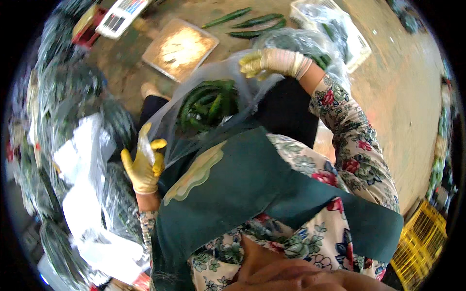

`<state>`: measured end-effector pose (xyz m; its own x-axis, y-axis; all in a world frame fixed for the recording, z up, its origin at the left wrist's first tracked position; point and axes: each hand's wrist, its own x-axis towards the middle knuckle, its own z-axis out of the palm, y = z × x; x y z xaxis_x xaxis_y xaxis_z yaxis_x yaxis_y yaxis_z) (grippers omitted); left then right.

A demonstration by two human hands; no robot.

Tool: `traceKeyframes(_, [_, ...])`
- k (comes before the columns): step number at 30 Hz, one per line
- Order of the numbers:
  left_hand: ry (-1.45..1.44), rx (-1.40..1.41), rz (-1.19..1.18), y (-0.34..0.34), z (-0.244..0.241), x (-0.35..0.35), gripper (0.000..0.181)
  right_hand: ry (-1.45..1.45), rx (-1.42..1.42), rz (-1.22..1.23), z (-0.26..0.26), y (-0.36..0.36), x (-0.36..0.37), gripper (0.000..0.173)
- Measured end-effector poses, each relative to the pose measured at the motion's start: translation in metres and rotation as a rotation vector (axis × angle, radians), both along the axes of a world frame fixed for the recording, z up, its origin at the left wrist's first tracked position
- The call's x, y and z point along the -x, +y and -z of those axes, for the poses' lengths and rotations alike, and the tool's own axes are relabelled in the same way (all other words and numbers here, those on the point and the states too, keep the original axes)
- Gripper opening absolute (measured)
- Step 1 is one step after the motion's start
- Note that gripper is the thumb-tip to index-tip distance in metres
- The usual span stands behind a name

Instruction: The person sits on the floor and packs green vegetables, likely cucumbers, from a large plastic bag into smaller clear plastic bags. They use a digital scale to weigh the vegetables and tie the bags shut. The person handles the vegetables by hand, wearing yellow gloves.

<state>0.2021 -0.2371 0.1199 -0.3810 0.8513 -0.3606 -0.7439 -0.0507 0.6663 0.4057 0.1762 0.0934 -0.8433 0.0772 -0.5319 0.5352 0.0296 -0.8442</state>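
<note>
A clear plastic bag [200,74] stands wide open between my knees, with long green cucumbers [209,105] inside. My left hand [145,163], in a yellow-coated glove, is at the bag's near left edge; film lies against its spread fingers, and its grip is unclear. At the far right edge of the same bag is my right hand [267,63], gloved too, with its fingers bent over the rim. Several loose cucumbers [258,21] lie on the floor beyond the bag.
Filled plastic bags [72,83] crowd the left side, near white plastic sheeting [85,189]. Ahead are a scale's flat platform [180,49] and its keypad unit [122,16]. A white crate [358,40] stands ahead right, a yellow crate [418,243] at lower right.
</note>
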Motion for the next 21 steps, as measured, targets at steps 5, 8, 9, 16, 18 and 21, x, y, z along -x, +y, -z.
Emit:
traceKeyframes(5, [-0.061,-0.028,0.031,0.015,-0.004,0.005,0.099,0.453,0.059,0.481,-0.007,0.063,-0.111,0.047])
traceKeyframes(8, [-0.056,0.039,0.047,0.024,-0.006,0.017,0.097,0.226,-0.298,0.417,0.102,0.097,-0.186,0.044])
traceKeyframes(9, [-0.026,0.074,0.044,0.028,-0.008,0.019,0.097,-0.006,-0.162,0.537,0.134,0.095,-0.199,0.044])
traceKeyframes(16, [-0.028,0.147,0.030,0.037,-0.011,0.023,0.094,-0.531,-0.053,0.777,0.300,0.039,-0.197,0.054])
traceKeyframes(18, [0.000,0.177,0.023,0.040,-0.015,0.024,0.095,-0.503,-0.197,0.593,0.317,0.015,-0.182,0.061])
traceKeyframes(21, [-0.004,0.183,0.017,0.045,-0.013,0.021,0.095,-0.502,-0.339,0.777,0.346,-0.022,-0.184,0.055])
